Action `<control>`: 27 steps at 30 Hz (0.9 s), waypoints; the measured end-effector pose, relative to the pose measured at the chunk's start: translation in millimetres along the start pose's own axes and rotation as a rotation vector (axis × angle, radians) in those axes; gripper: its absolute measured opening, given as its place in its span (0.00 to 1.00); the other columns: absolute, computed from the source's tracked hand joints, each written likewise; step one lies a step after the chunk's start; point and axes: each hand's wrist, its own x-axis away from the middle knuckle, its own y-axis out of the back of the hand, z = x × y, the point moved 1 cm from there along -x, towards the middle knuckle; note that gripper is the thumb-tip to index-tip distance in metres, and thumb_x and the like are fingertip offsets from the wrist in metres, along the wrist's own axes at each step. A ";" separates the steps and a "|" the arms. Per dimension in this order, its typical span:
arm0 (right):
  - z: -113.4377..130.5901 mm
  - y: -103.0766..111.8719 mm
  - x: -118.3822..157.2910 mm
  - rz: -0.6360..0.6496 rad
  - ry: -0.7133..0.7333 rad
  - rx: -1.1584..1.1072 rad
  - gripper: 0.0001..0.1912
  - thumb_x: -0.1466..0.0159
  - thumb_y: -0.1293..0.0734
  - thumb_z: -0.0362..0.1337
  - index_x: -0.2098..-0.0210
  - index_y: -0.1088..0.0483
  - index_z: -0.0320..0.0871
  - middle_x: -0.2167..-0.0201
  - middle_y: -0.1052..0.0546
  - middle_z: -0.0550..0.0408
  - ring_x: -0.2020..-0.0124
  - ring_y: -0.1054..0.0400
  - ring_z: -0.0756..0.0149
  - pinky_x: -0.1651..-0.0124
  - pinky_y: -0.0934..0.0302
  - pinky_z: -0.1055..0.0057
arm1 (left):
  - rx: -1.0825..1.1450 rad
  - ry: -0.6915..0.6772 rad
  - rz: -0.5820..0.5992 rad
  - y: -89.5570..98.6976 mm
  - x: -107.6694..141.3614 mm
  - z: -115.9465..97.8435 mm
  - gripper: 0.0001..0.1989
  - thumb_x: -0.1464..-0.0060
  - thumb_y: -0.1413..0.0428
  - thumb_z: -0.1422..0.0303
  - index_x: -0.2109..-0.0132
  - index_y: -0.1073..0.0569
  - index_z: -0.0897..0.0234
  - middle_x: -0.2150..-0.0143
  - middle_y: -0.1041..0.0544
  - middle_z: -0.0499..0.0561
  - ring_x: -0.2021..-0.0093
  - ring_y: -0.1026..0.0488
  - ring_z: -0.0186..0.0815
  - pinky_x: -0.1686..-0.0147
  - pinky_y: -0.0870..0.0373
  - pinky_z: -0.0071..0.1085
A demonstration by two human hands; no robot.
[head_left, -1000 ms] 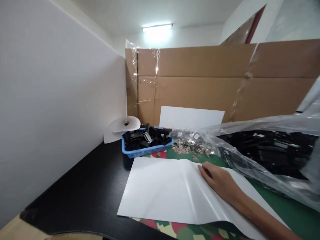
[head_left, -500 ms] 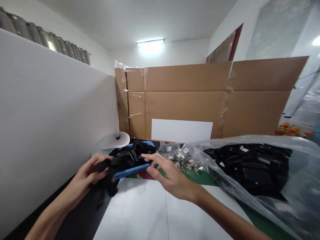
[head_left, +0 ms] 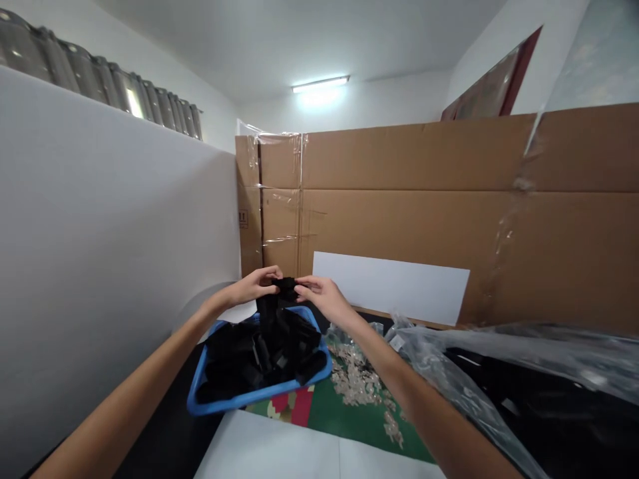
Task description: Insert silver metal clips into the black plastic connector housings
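Both of my hands are raised above the far edge of a blue plastic basket [head_left: 239, 402], pinching one black strap-like item [head_left: 284, 286] between them. My left hand [head_left: 257, 285] grips its left end, and part of it hangs down toward the basket. On the right end, the fingertips of my right hand [head_left: 322, 296] are closed. The exact kind of item cannot be made out. Below, the basket is heaped with similar black strap pieces [head_left: 249, 356], some with shiny plastic-looking parts.
Right of the basket, a scattered pile of small pale pieces [head_left: 357, 379] lies on a green mat [head_left: 344, 422]. A clear plastic bag [head_left: 449, 352] with black goods stands further right. White boards [head_left: 279, 446] lie in front, and a cardboard wall [head_left: 399, 219] closes off the back.
My hands have moved up and together, and my right hand now grips the black item too. My left hand has left the basket's near-left side. The camera view has shifted, showing more of the basket.
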 end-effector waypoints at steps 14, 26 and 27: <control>-39.1 12.0 22.4 0.055 -0.052 0.435 0.11 0.29 0.33 0.39 0.55 0.21 0.40 0.56 0.17 0.45 0.54 0.24 0.54 0.48 0.34 0.61 | -0.369 0.112 0.055 -8.6 53.4 22.3 0.13 0.33 0.46 0.59 0.48 0.24 0.59 0.49 0.20 0.52 0.49 0.24 0.41 0.47 0.31 0.33; -46.7 0.2 30.2 0.062 -0.034 0.524 0.23 0.25 0.38 0.52 0.40 0.26 0.45 0.38 0.25 0.44 0.35 0.34 0.51 0.32 0.45 0.56 | -0.464 0.168 -0.106 -41.6 85.5 11.2 0.19 0.30 0.50 0.52 0.41 0.25 0.53 0.42 0.21 0.52 0.39 0.30 0.46 0.34 0.38 0.46; -47.5 -0.2 29.4 0.060 -0.033 0.525 0.22 0.26 0.36 0.51 0.41 0.26 0.45 0.39 0.24 0.44 0.35 0.33 0.51 0.32 0.44 0.57 | -0.446 0.172 -0.118 -43.4 85.9 11.2 0.19 0.30 0.51 0.52 0.42 0.25 0.53 0.43 0.21 0.51 0.39 0.29 0.46 0.35 0.37 0.44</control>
